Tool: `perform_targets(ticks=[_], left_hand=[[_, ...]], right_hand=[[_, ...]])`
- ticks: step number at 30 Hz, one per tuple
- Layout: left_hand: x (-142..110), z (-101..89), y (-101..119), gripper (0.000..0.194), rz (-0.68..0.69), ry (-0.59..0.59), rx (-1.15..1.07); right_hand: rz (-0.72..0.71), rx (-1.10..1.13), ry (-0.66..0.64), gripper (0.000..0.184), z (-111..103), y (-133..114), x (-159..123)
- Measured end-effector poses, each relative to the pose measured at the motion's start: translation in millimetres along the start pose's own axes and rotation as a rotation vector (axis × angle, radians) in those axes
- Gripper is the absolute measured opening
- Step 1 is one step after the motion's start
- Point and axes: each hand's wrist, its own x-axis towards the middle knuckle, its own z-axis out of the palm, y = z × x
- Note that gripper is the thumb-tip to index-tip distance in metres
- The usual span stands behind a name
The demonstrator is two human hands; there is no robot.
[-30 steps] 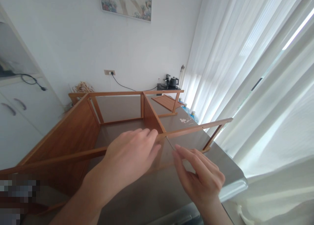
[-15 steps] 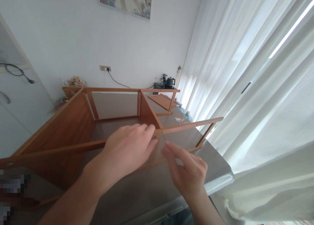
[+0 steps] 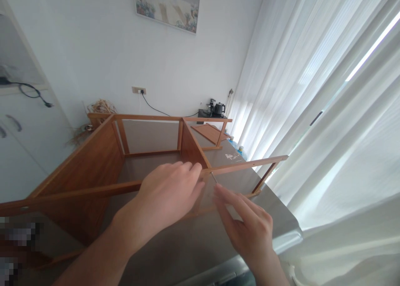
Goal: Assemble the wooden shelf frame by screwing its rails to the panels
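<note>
A brown wooden furniture frame (image 3: pixel 246 165) with a solid side panel and a middle panel lies on the table. My left hand (image 3: pixel 171 190) is closed over its near rail, beside the joint with the middle panel; the fingertips are partly hidden. My right hand (image 3: pixel 245 223) pinches a thin metal rod, seemingly a hex key (image 3: pixel 214 178), between thumb and fingers. Its far end meets the rail at that joint, just right of my left hand. Whatever part of the key lies inside my fingers is hidden.
The grey-brown table (image 3: pixel 281 213) has a rounded corner at the right. A wooden panel (image 3: pixel 209 133) lies behind the frame, near small bottles (image 3: pixel 240 150). Farther back stands a black kettle (image 3: pixel 219 108). White curtains (image 3: pixel 312 90) hang to the right, and dried plants (image 3: pixel 102 106) sit at the left.
The whole view has shifted slightly, so everything appears a little lower and farther right. Both hands keep their hold at the same joint, the right still pinching the hex key.
</note>
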Motion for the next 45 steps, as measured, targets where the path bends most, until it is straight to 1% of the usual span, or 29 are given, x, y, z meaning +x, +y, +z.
perform_targets(ticks=[6, 14, 17, 21, 30, 40, 45], left_hand=[[0.3, 1.3, -0.5, 0.02, 0.014, 0.022, 0.014], [0.8, -0.8, 0.4, 0.02, -0.012, 0.005, -0.016], [0.3, 0.2, -0.1, 0.02, -0.017, 0.012, -0.018], [0.0, 0.8, -0.9, 0.021, -0.003, 0.014, -0.001], [-0.1, 1.7, -1.1, 0.02, 0.006, 0.023, -0.002], [0.8, 0.7, -0.6, 0.022, -0.009, 0.006, -0.011], [1.7, -0.3, -0.3, 0.022, -0.004, -0.002, -0.012]], right_hand=[[-0.028, 0.002, 0.015, 0.038, -1.1, -0.3, 3.3], [-0.022, -0.045, 0.06, 0.025, -1.2, -1.9, 10.2], [0.003, -0.032, 0.065, 0.022, -0.5, -4.3, 13.4], [0.068, 0.04, 0.059, 0.016, 1.0, -7.0, 16.2], [0.195, 0.181, 0.051, 0.01, 2.5, -6.7, 16.1], [0.246, 0.225, 0.054, 0.005, 5.1, -4.3, 14.8], [0.291, 0.283, 0.048, 0.005, 5.2, -4.4, 13.3]])
